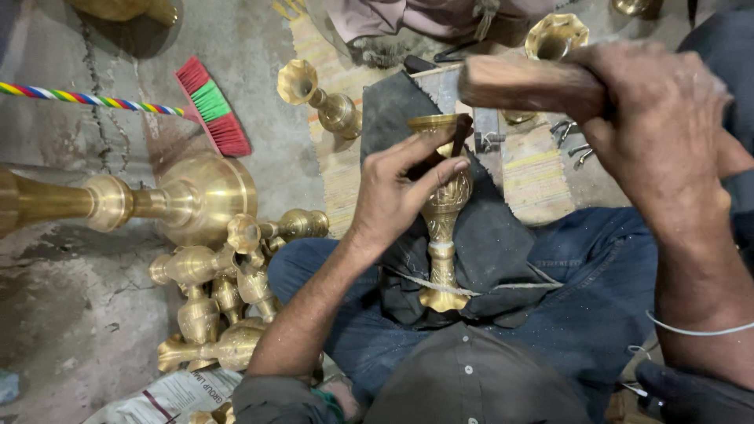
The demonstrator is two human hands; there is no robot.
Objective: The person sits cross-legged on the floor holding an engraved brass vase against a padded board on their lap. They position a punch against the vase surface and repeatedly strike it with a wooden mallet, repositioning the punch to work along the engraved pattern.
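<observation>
both hands are busy: the left hand [393,196] grips the brass vase [442,212] by its neck at 6 o'clock on a dark cloth [503,243], the right hand [660,118] clenches a wooden mallet [526,82] at 1 o'clock; the vase looks heavy, stiff, slippery, best held at its narrow waist.

vase [441,212]: gold, engraved, by left fingers [428,161] | cloth [487,235]: dark grey | broom [212,106]: red-green | handle [86,99]: rainbow stripes

A white printed sack [169,396] lies flat on the floor at the bottom left, partly cut off by the frame. It bears dark lettering and red marks. Brass pieces [212,314] lie just above it.
</observation>
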